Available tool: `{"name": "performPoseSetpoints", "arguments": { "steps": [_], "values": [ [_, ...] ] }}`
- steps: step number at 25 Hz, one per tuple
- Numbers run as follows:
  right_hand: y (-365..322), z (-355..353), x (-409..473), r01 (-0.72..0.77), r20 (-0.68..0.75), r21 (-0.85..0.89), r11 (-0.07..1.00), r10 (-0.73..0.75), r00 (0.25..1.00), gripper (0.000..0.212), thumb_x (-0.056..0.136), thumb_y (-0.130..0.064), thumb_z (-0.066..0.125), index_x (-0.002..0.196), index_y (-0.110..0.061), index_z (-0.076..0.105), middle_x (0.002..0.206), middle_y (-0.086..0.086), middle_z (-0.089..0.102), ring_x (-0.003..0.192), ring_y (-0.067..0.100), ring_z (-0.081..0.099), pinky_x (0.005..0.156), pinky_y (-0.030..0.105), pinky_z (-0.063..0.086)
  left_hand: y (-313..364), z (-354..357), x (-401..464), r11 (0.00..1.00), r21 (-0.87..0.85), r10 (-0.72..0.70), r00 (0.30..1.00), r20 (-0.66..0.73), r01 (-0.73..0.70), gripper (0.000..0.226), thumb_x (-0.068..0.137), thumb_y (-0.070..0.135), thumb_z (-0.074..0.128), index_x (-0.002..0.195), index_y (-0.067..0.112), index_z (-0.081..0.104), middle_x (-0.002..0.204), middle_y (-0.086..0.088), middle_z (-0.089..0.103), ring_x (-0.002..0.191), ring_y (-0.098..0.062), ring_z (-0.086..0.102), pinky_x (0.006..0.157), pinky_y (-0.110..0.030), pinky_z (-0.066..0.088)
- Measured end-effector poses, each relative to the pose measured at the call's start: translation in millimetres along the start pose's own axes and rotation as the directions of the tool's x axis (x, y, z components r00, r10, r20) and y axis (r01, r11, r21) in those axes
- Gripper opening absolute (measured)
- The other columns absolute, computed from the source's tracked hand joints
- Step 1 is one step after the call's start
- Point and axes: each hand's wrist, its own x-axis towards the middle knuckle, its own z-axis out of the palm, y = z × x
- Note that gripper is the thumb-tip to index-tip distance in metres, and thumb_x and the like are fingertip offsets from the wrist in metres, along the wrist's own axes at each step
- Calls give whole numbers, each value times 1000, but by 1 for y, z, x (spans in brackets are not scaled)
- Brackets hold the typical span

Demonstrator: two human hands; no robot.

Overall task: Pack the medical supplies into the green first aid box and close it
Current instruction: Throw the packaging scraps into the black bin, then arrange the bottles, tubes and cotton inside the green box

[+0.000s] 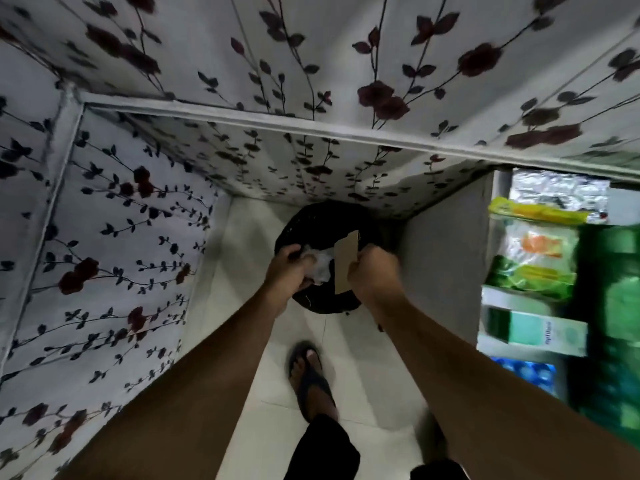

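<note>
Nearest, low centre: a foot in a dark sandal on the pale tiled floor, dark trouser leg below it. Two bare forearms reach away from the camera over the floor.

Left hand: fingers curled closed around a crumpled piece of clear or whitish plastic wrapping, held over the mouth of a round black bin. Right hand: fingers pinched together on the edge of a flat brown cardboard piece, which stands nearly upright, tilted slightly, just beside the wrapping and also over the bin. The two hands are close but apart.

The bin sits on the floor, partly tucked under the hanging edge of a white cloth with dark floral print; the cloth covers the left side and the whole far part of the view.

Right side: a pale shelf unit holding packets, blurred. Readable only as a green-and-white box, a green and orange packet above it, and something blue below. At the far right edge, a large green blurred mass; cannot tell whether it is the first aid box.
</note>
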Motion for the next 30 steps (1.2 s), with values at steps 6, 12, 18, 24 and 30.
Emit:
{"name": "performPoseSetpoints", "arguments": {
  "steps": [6, 12, 18, 24, 30],
  "values": [
    [5, 12, -6, 26, -26, -60, 998, -27, 999, 31, 94, -20, 52, 120, -3, 57, 115, 18, 64, 104, 36, 62, 83, 41, 55, -17, -20, 7, 1000, -5, -9, 999, 36, 9, 49, 86, 26, 69, 130, 20, 50, 132, -7, 56, 114, -24, 59, 90, -40, 53],
    [-9, -42, -71, 75, -118, 10, 997, -74, 990, 33, 91, -29, 50, 121, -16, 58, 118, 12, 63, 103, 35, 64, 82, 36, 49, 12, -19, -74, 993, 14, 122, 992, -28, -121, 30, 91, 14, 63, 120, 14, 57, 112, -12, 65, 95, -22, 66, 75, -30, 54],
    [27, -166, -186, 316, -327, 175, 933, -248, 912, 21, 85, -28, 53, 99, -19, 66, 92, 2, 70, 79, 22, 66, 65, 29, 46, 59, 36, -205, 921, 216, 324, 946, 34, -323, 20, 89, 11, 65, 103, 24, 65, 88, -5, 69, 84, -19, 67, 76, -31, 55],
    [168, -296, -237, 231, -549, 439, 868, 56, 834, 15, 89, -12, 62, 86, -27, 66, 76, -13, 70, 64, 3, 66, 55, 10, 44, 68, 130, -278, 557, 569, 584, 773, 250, -605, 35, 82, 14, 71, 116, 21, 66, 110, 2, 60, 96, -11, 61, 86, -29, 51],
    [300, -304, -178, -131, -424, 368, 921, 291, 858, 26, 90, -27, 63, 112, -14, 64, 100, 5, 71, 78, 22, 60, 68, 30, 40, 52, 188, -256, 82, 781, 690, 601, 404, -619, 50, 74, 16, 77, 122, 14, 64, 113, -11, 60, 102, -34, 55, 88, -41, 50]
  ]
}}
